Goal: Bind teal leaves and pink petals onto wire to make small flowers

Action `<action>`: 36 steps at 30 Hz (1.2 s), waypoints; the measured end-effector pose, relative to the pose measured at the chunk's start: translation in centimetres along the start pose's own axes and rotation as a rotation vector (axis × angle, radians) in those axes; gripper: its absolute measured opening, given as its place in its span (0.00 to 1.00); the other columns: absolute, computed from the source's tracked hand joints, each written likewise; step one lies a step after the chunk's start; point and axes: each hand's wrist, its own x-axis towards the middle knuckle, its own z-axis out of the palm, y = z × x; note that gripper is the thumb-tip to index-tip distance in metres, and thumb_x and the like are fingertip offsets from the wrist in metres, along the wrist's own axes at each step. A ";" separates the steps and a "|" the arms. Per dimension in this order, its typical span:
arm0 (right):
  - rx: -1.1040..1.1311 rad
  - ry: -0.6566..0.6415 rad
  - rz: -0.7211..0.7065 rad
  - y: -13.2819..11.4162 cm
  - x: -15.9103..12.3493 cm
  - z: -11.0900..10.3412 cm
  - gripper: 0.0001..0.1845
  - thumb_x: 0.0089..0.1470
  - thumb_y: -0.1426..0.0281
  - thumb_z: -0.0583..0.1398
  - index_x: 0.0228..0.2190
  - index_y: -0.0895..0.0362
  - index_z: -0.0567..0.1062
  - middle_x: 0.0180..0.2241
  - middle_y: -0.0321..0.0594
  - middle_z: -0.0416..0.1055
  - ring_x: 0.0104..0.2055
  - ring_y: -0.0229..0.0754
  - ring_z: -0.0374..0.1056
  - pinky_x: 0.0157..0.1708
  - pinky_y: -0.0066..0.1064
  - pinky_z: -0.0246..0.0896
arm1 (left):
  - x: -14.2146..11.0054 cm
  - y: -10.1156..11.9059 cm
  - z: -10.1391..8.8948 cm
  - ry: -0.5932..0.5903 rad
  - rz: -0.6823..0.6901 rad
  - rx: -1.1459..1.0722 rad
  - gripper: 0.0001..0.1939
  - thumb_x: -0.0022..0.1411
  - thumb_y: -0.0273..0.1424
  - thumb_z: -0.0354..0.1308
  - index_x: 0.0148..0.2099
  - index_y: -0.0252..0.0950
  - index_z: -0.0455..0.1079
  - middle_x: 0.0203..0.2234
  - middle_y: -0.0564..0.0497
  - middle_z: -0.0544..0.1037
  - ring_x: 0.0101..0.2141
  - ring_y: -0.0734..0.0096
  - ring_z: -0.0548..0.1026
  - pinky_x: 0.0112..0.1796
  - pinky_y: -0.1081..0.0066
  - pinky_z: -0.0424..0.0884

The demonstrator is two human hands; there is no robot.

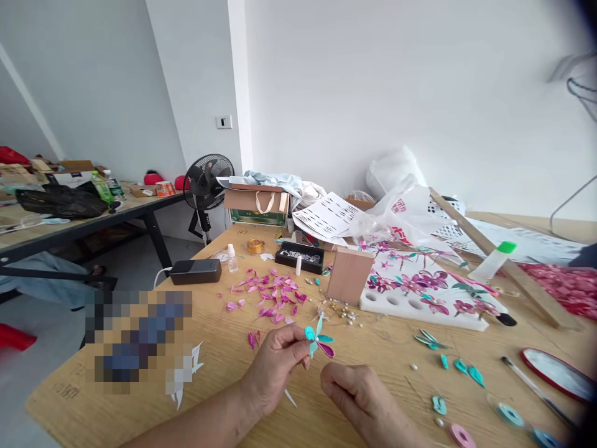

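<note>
One flower (pixel 318 340) pinched in left hand (pixel 276 362) — right hand (pixel 358 391) curled, any hold hidden.

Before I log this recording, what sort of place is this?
Probably a small craft workshop: the left hand holds a turquoise and magenta flower above a wooden table, where loose pink petals lie scattered and similar blossoms crowd a white foam block.
</note>
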 end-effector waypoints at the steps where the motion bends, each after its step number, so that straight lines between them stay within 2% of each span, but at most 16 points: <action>1: 0.043 -0.004 0.015 0.2 0.0 -0.1 0.15 0.56 0.68 0.45 0.18 0.55 0.52 0.18 0.28 0.47 0.21 0.32 0.46 0.20 0.22 0.43 | 0.0 0.0 0.0 -0.018 -0.011 -0.045 0.11 0.48 0.35 0.61 0.24 0.31 0.66 0.17 0.56 0.64 0.22 0.81 0.60 0.27 0.76 0.56; 7: 0.155 -0.048 0.074 1.1 0.4 -0.3 0.16 0.54 0.67 0.49 0.17 0.57 0.60 0.18 0.29 0.52 0.21 0.32 0.51 0.21 0.22 0.47 | 0.1 0.1 -0.6 -0.161 -0.085 -0.282 0.08 0.47 0.30 0.63 0.26 0.31 0.68 0.16 0.54 0.67 0.21 0.81 0.63 0.26 0.76 0.57; 9: 0.151 -0.081 0.051 1.3 0.5 -0.3 0.15 0.53 0.67 0.50 0.18 0.58 0.65 0.18 0.31 0.57 0.22 0.33 0.54 0.22 0.22 0.50 | 0.2 0.2 -0.8 -0.199 -0.108 -0.309 0.09 0.46 0.30 0.64 0.25 0.31 0.68 0.16 0.54 0.68 0.20 0.80 0.64 0.25 0.76 0.57; 11: 0.124 -0.090 0.025 1.6 0.5 -0.7 0.09 0.50 0.70 0.52 0.25 0.57 0.71 0.23 0.35 0.65 0.21 0.33 0.56 0.21 0.23 0.53 | 0.3 0.2 -1.0 -0.224 -0.132 -0.327 0.10 0.44 0.30 0.65 0.25 0.30 0.68 0.16 0.53 0.68 0.20 0.79 0.65 0.25 0.75 0.58; 13: 0.095 -0.027 0.016 2.1 0.4 -1.5 0.12 0.47 0.72 0.53 0.35 0.55 0.72 0.34 0.40 0.69 0.24 0.35 0.61 0.23 0.25 0.57 | 0.3 0.3 -1.2 -0.243 -0.163 -0.327 0.11 0.42 0.31 0.66 0.25 0.30 0.68 0.15 0.53 0.68 0.19 0.78 0.66 0.24 0.75 0.58; 15: 0.086 0.112 0.036 2.6 0.1 -2.5 0.16 0.46 0.72 0.53 0.39 0.53 0.72 0.42 0.43 0.67 0.34 0.40 0.66 0.30 0.27 0.61 | 0.4 0.3 -1.3 -0.263 -0.197 -0.313 0.12 0.41 0.31 0.67 0.24 0.30 0.68 0.15 0.53 0.69 0.19 0.78 0.66 0.24 0.75 0.58; 17: 0.112 0.252 0.083 3.1 -0.3 -3.6 0.14 0.47 0.68 0.52 0.36 0.53 0.73 0.45 0.44 0.67 0.43 0.45 0.64 0.35 0.30 0.62 | 0.4 0.2 -1.4 -0.291 -0.231 -0.297 0.12 0.41 0.31 0.67 0.24 0.30 0.68 0.14 0.53 0.69 0.18 0.78 0.66 0.23 0.75 0.59; 20: 0.174 0.329 0.204 3.3 -0.9 -4.5 0.13 0.47 0.61 0.53 0.32 0.52 0.73 0.39 0.42 0.69 0.40 0.47 0.65 0.33 0.31 0.63 | 0.4 0.0 -1.7 -0.354 -0.273 -0.277 0.12 0.42 0.31 0.66 0.24 0.30 0.68 0.15 0.53 0.69 0.17 0.78 0.67 0.24 0.75 0.60; 24: 0.266 0.285 0.314 2.6 -1.3 -4.2 0.16 0.49 0.54 0.53 0.34 0.50 0.71 0.32 0.37 0.69 0.33 0.43 0.63 0.31 0.29 0.61 | 0.5 -0.5 -1.9 -0.429 -0.306 -0.260 0.11 0.42 0.31 0.66 0.24 0.30 0.68 0.18 0.52 0.70 0.18 0.79 0.67 0.22 0.76 0.59; 28: 0.419 0.193 0.255 0.9 -1.2 -3.2 0.15 0.51 0.54 0.53 0.32 0.50 0.71 0.34 0.36 0.68 0.38 0.43 0.62 0.36 0.28 0.58 | 0.5 -0.9 -2.0 -0.481 -0.376 -0.221 0.11 0.42 0.32 0.66 0.23 0.29 0.69 0.18 0.52 0.69 0.19 0.78 0.67 0.22 0.76 0.61; 30: 0.479 0.147 0.227 0.0 -1.0 -2.9 0.14 0.51 0.55 0.53 0.29 0.51 0.71 0.32 0.35 0.68 0.37 0.43 0.62 0.34 0.27 0.57 | 0.5 -1.0 -2.0 -0.501 -0.402 -0.201 0.12 0.42 0.32 0.66 0.24 0.29 0.69 0.18 0.52 0.69 0.19 0.79 0.68 0.23 0.76 0.61; 36: 0.624 -0.016 0.261 -1.4 -0.2 -2.3 0.18 0.47 0.52 0.55 0.22 0.55 0.67 0.20 0.34 0.63 0.25 0.38 0.57 0.24 0.27 0.50 | 0.6 -1.0 -2.1 -0.530 -0.459 -0.157 0.14 0.40 0.35 0.67 0.25 0.29 0.71 0.19 0.53 0.70 0.18 0.79 0.68 0.23 0.76 0.62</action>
